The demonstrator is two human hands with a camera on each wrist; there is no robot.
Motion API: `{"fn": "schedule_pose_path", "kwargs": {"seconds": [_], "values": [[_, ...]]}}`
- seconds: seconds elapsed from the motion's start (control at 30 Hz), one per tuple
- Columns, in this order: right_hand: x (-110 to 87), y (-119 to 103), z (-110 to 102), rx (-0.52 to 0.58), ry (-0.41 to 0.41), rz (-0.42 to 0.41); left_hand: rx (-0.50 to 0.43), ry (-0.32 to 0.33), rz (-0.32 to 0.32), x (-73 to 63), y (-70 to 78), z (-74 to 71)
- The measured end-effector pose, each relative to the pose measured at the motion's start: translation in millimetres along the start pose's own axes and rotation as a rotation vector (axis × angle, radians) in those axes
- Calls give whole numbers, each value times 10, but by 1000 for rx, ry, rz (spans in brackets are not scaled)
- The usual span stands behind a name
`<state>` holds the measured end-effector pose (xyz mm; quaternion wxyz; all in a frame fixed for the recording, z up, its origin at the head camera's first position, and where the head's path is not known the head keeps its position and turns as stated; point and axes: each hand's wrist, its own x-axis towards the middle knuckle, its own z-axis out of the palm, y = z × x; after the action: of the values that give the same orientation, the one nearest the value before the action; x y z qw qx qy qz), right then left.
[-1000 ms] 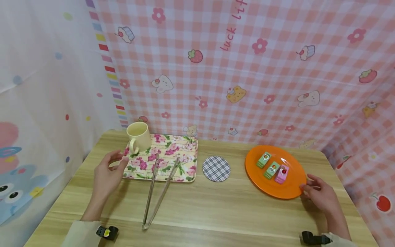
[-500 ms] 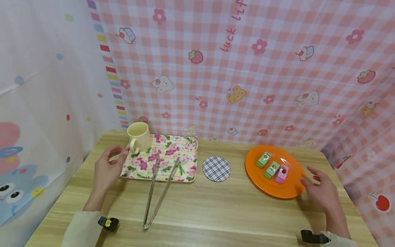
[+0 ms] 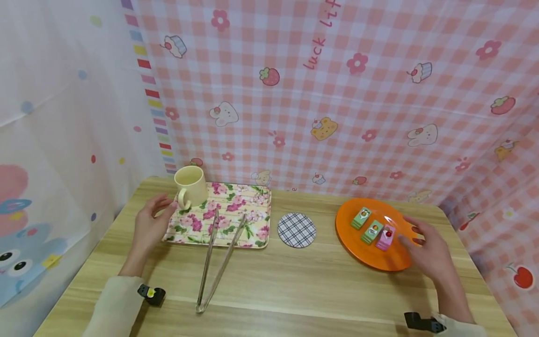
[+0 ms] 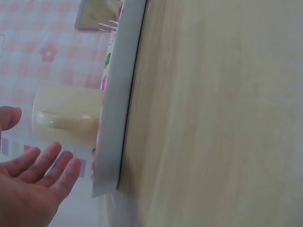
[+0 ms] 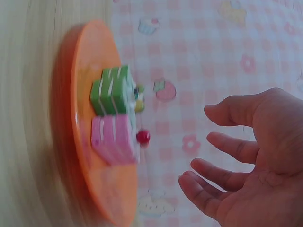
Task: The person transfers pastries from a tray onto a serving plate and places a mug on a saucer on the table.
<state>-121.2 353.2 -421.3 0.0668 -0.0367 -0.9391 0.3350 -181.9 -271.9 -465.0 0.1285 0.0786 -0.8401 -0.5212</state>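
Note:
My left hand (image 3: 152, 224), fingers spread and slightly bent, is beside the handle of a pale yellow mug (image 3: 195, 186). In the left wrist view its palm faces up below the mug (image 4: 71, 101), which stands upright on a floral tray (image 3: 237, 201). On the right, my right hand (image 3: 429, 250) hovers over the right rim of an orange plate (image 3: 358, 250), with nothing between thumb and fingers. The plate bears two green toy cake slices (image 3: 372, 232) and a pink toy cake slice (image 3: 385, 238) with a red cherry on top (image 5: 143, 137), nearest that hand.
Metal tongs (image 3: 205, 267) lie with their tips over the tray's front edge and their hinged end toward me. A round checked coaster (image 3: 296, 230) lies between tray and plate on the wooden table (image 3: 303, 285). A pink checked cloth (image 3: 294, 103) hangs behind.
My right hand has let go of the plate's rim and moved up and left over the plate toward the pink slice. My left hand has shifted slightly near the mug handle.

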Motion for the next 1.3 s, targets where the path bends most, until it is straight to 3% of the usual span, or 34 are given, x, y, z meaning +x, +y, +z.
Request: {"fn": "schedule_pose_path", "kwargs": {"seconds": [0.2,0.3,0.6,0.83,1.17,1.3], "values": [[-19,-217,101,20,-28,-59,-87,-41,15,103,-56,85],[-21,-294,164,27,-48,-79,-125,-61,-7,131,-66,99],[5,-411,425,-43,-21,-236,-122,-88,-55,192,-73,124],[-21,-512,594,-22,-116,-218,-227,-114,-80,252,-48,170],[-23,-658,833,38,-201,-185,-107,-140,-164,314,76,205],[-12,-693,932,41,-214,-177,-155,-126,-203,322,119,242]]}}
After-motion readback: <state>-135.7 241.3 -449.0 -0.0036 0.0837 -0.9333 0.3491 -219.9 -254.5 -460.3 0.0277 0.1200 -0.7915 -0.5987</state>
